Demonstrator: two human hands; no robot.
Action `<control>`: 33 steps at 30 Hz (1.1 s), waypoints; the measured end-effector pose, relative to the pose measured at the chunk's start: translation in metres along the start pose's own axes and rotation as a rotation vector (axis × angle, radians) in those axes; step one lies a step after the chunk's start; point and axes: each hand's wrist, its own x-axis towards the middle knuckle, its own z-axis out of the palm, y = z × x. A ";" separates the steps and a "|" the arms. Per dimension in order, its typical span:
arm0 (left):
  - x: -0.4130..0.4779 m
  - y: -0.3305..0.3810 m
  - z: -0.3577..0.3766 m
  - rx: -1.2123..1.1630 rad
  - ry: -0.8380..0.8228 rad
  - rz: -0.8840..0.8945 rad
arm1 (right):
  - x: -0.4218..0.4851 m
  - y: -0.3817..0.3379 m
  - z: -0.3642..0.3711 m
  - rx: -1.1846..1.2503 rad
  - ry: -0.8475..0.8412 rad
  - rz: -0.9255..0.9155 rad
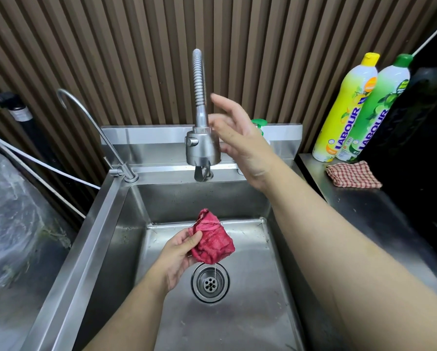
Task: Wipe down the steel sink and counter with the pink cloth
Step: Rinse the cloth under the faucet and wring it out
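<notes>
Left hand (178, 252), lower centre of frame, pinches bunched pink cloth (212, 240) over sink (250, 287) drain; right hand (240, 145), fingers spread, empty beside faucet head (202, 148).

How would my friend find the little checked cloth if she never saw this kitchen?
Start at the steel sink and look right to the dark counter. Two tall soap bottles stand at the back by the wall, and the checked cloth lies folded just in front of them. It is red and white squares, unlike the plain pink cloth held over the drain.
</notes>
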 end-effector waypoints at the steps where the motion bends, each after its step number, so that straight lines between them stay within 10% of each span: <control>1: 0.001 -0.001 -0.002 -0.004 0.006 0.007 | -0.009 0.012 -0.006 0.000 0.078 0.012; 6: 0.013 -0.013 -0.012 0.018 0.037 0.014 | -0.082 0.110 -0.029 -0.154 0.452 0.501; 13: 0.035 -0.050 -0.033 0.052 0.063 -0.096 | -0.140 0.212 -0.016 0.072 0.267 1.277; 19: 0.039 -0.070 -0.045 0.078 0.059 -0.144 | -0.151 0.246 0.000 0.421 0.251 1.275; 33: 0.054 -0.097 -0.019 0.416 0.348 -0.025 | -0.146 0.266 0.024 0.367 0.680 1.159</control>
